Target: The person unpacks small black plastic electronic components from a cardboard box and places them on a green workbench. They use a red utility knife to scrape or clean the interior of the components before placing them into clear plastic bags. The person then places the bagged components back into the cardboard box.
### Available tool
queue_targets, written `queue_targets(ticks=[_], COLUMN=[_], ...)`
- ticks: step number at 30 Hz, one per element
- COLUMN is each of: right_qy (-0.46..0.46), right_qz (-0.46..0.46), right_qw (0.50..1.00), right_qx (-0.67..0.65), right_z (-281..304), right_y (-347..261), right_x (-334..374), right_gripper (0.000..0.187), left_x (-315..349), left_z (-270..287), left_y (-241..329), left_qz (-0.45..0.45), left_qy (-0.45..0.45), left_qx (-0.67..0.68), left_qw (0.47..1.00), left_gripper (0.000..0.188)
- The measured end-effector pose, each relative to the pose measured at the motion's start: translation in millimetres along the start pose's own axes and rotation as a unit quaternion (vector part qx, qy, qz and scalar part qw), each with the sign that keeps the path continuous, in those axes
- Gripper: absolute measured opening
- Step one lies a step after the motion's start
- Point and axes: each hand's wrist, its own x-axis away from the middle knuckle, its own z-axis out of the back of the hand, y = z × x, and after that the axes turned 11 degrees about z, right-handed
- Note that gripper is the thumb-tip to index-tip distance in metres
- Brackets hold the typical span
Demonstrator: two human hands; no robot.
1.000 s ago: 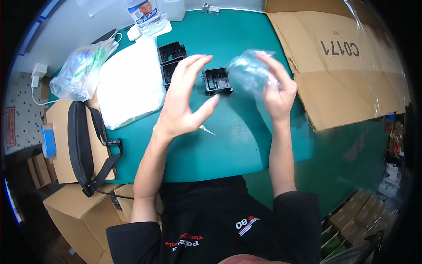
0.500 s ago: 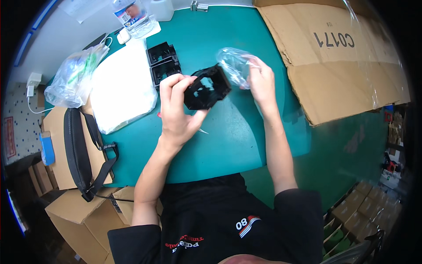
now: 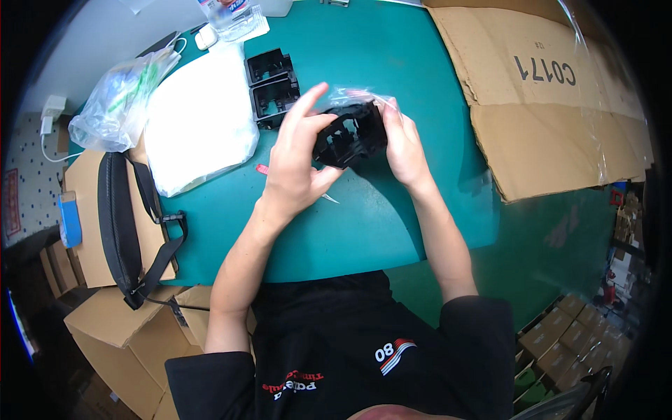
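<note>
My left hand (image 3: 290,164) grips a black plastic housing (image 3: 343,136) from its left side, thumb below and index finger raised off it. The housing is hollow, with openings showing the green table. On its other side my right hand (image 3: 406,150) is closed around a clear plastic bag (image 3: 360,93), which lies crumpled along the housing's far edge. My right fingertips reach the housing's right edge; whether the bag goes round it I cannot tell. Just beyond my left hand, two similar black housings (image 3: 275,100) lie on the table. Under that hand a red-handled pointed tool (image 3: 262,169) is partly hidden.
A white plastic-wrapped bundle (image 3: 199,126) and a clear bag (image 3: 122,105) lie left on the green table (image 3: 350,238). A black strap (image 3: 122,224) rests on cardboard nearby. At right stands a large cardboard box (image 3: 553,119); a bottle (image 3: 227,17) is at the back.
My right hand has brought the clear bag left and down to the housing, and the two hands are now close together. My left index finger has lifted. The view has shifted slightly.
</note>
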Motion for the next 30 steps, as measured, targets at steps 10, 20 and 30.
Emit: queue_targets(ticks=[10, 20, 30], right_qy=[0.072, 0.095, 0.037], right_qz=[0.218, 0.244, 0.227], right_qw=[0.894, 0.921, 0.966], right_qx=[0.384, 0.288, 0.121], right_z=[-18.0, -51.7, -58.9], right_y=[0.9, -4.1, -12.8], right_x=[6.5, 21.3, 30.5], right_gripper=[0.034, 0.027, 0.04], left_x=[4.7, 8.7, 3.5], left_z=[2.9, 4.5, 9.1], left_y=[9.3, -9.4, -8.5], left_qz=[0.006, 0.064, -0.024], left_qy=[0.101, 0.198, 0.149], left_qx=[-0.145, 0.001, 0.004], left_qw=[0.984, 0.978, 0.988], left_gripper=[0.06, 0.065, 0.056])
